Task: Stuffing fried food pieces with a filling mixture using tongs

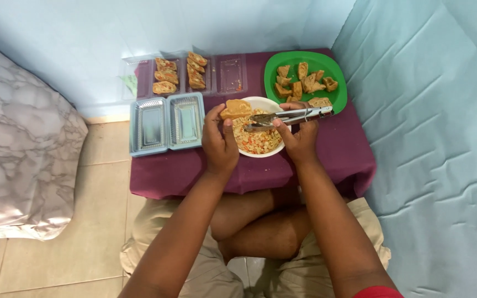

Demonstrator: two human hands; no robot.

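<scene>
Purple-cloth tabletop (327, 149), tiled floor, pale blue walls. Left hand (219, 140) grips tan wedge (235, 108); right hand (300, 138) grips metal tongs (291, 116) over round white bowl (249, 152).

My arms are bare from the wrists all the way up, with no watch, band or ring showing on my left hand (220, 144) or my right hand (300, 142). At the bottom right of the frame a small edge of red fabric sleeve (379, 292) caps my right upper arm. Lower centre, I wear loose khaki-beige cloth shorts (155, 237), creased and bunched, spreading toward both bottom corners. My knees and shins are bare between them.
</scene>
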